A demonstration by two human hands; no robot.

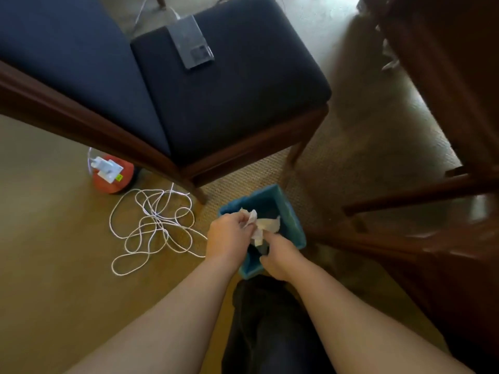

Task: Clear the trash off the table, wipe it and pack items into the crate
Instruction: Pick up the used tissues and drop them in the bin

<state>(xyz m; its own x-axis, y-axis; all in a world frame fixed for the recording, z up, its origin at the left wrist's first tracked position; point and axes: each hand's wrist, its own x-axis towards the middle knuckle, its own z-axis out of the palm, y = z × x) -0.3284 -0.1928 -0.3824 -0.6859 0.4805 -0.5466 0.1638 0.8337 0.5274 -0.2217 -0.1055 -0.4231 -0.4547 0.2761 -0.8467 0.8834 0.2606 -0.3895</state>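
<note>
**Over the bin, both hands on paper**

Below the chair, both hands meet over a blue bin [290,215] that stands on the carpet [54,238]. The left hand [226,236] is closed around crumpled white paper [259,225], its fingers curled on the near-left part of the wad. The right hand [280,259] reaches in from the near side, fingers bent down; they pinch the lower edge of the same paper, just inside the bin's mouth. The paper sits between the two hands, above the bin's opening, and touches both.

Left of the left hand, a loose white cable [151,228] lies in coils on the carpet. Beyond it stands a red round object [113,182] with a white plug [106,168] on top. Ahead of the hands, a dark device [191,43] lies on the chair's [229,103] navy seat. Right of the right hand stands dark wooden furniture [445,103], blurred. Dark trousers [270,333] show between the forearms.
</note>
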